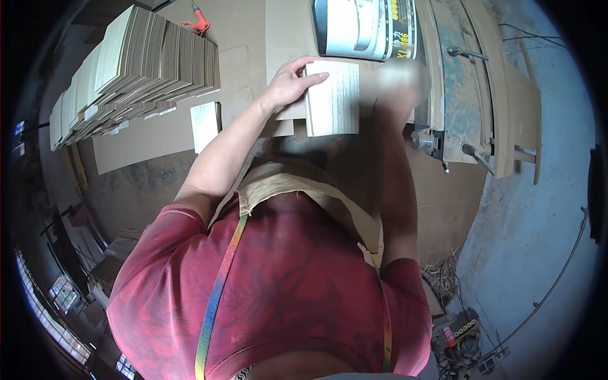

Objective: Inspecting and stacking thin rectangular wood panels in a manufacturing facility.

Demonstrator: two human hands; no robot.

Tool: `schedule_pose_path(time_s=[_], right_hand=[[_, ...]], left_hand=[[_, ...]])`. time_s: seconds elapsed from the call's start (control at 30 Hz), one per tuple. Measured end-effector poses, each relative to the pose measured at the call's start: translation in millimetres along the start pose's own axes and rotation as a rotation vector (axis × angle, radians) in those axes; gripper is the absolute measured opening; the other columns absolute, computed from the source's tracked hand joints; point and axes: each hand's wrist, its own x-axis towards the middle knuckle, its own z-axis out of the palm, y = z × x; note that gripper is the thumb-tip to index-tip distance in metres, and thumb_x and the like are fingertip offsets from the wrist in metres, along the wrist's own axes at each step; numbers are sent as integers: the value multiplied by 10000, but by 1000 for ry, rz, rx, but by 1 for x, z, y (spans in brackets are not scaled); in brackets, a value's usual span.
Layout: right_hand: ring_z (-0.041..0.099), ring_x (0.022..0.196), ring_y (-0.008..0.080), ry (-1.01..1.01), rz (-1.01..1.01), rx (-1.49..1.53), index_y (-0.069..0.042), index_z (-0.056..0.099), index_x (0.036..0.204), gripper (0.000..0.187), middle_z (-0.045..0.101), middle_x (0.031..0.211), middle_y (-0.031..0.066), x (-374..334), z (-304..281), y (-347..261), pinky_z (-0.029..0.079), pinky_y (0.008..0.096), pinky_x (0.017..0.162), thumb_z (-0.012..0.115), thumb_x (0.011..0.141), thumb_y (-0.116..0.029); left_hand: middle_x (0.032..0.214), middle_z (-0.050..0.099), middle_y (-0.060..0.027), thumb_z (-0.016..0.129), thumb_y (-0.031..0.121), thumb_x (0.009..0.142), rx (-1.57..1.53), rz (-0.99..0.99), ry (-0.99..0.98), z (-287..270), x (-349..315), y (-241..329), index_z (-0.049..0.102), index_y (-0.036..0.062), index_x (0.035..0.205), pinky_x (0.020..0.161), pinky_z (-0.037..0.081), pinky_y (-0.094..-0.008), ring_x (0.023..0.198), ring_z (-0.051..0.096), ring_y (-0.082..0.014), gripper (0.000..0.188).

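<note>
My left hand point(291, 85) grips the left edge of a pale wooden panel point(334, 101) with a ridged, streaky face. The thumb lies over its top surface and the fingers go behind the far edge. Thin layers show along its left side; whether it is one piece or several stacked I cannot tell. My right hand point(402, 88) is a blur to the right of the panel, apart from it, near the bucket's lower edge. Its fingers cannot be made out, nor whether anything is in them.
Tall leaning rows of thin wooden panels point(161, 50) fill the left of the bench. A small pale panel point(204, 123) lies by my left forearm. A red air blow gun point(199, 22) sits behind. Beyond my hands is a large bucket point(339, 25); a machine with levers point(459, 95) stands right.
</note>
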Motion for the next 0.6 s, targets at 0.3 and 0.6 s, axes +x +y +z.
schedule_pose_path(time_s=[0.3, 0.6], right_hand=[[624, 1182, 459, -309, -48, 105, 57, 670, 1391, 683, 604, 1479, 312, -8, -73, -132, 571, 541, 967, 863, 877, -348], [594, 1268, 504, -180, 131, 9, 72, 668, 1367, 663, 607, 1462, 320, -47, -103, -43, 556, 544, 1044, 868, 863, -309]], left_hand=[[1094, 756, -75, 848, 212, 1020, -184, -75, 221, 21, 24, 9, 759, 79, 1388, 846, 569, -272, 973, 688, -139, 402], [1137, 765, -76, 842, 82, 1007, -144, 56, -99, -1, 17, 12, 703, 42, 1411, 869, 598, -260, 1015, 712, -122, 430]])
